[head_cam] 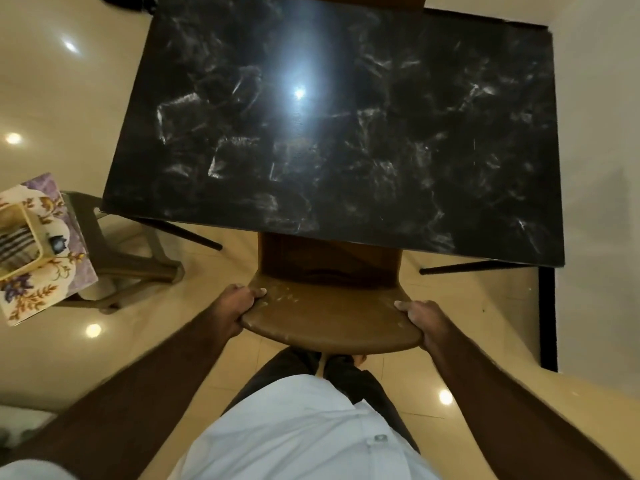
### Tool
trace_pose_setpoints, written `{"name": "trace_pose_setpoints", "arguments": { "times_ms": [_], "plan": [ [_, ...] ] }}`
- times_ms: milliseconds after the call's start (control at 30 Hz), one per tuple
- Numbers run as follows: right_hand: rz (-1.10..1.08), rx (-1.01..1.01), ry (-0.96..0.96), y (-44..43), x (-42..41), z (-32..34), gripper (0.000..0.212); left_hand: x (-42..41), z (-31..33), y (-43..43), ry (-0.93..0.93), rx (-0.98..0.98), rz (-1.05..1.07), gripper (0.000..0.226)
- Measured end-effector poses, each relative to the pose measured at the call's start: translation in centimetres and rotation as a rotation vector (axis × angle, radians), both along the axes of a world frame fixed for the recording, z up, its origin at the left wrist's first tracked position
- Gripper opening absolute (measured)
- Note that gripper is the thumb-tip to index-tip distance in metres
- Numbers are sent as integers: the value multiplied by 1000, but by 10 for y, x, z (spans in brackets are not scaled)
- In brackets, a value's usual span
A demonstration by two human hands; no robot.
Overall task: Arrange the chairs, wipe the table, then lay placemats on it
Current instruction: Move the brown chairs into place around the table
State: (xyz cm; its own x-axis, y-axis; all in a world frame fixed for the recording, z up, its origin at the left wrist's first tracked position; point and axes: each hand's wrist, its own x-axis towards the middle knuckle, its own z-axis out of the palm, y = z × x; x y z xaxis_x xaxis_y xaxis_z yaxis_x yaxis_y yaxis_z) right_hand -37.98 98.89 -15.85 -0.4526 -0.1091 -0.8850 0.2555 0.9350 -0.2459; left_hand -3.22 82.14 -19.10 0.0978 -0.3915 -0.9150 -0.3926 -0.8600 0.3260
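Clearance was the worry: the brown chair (329,323) stood at the middle of the near long side of the black marble-patterned bench (346,133), its seat partly under the top and its curved backrest toward the person. The left grip (239,306) was curled round the left end of the backrest's top edge and the right grip (420,318) round the right end, each with a thumb on the front face, so both held the chair. A hard shove could, I judged, knock the chair against the bench edge and jolt or mark it. An uneven push would skew the chair, and one of its legs, hidden below, might catch a splayed dark bench leg (194,233). The glossy tiled floor (138,341) looked slick, so the chair might slide further than meant, or scrape. The person's trousered legs (349,372) were just behind the backrest, at risk if it were drawn back. Off to the left, near the bench corner, a grey plastic stool (131,258) carried floral mats (45,282), likely the placemats, and a small basket (20,237); a swung elbow could upset that stack.
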Motion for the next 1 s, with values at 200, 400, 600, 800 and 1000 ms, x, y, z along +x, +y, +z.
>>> {"name": "trace_pose_setpoints", "arguments": {
  "times_ms": [200, 400, 600, 800, 1000],
  "plan": [
    [-5, -23, -17, 6, -4, -1, 38, -4, 3, 5, 21, -2, 28, 31],
    [6, -31, -26, 9, -4, 0, 42, -9, 7, 2, 29, -9, 18, 27],
    [0, -45, -18, 11, -7, 4, 36, -10, 2, 4, 41, -1, 2, 26],
    [-41, -51, -26, 18, -7, -6, 31, -6, -7, 7, 44, 15, -25, 30],
    [-66, -56, -15, 18, -1, -12, 23, -3, -11, 0, 46, 3, -11, 30]
  ]
}}
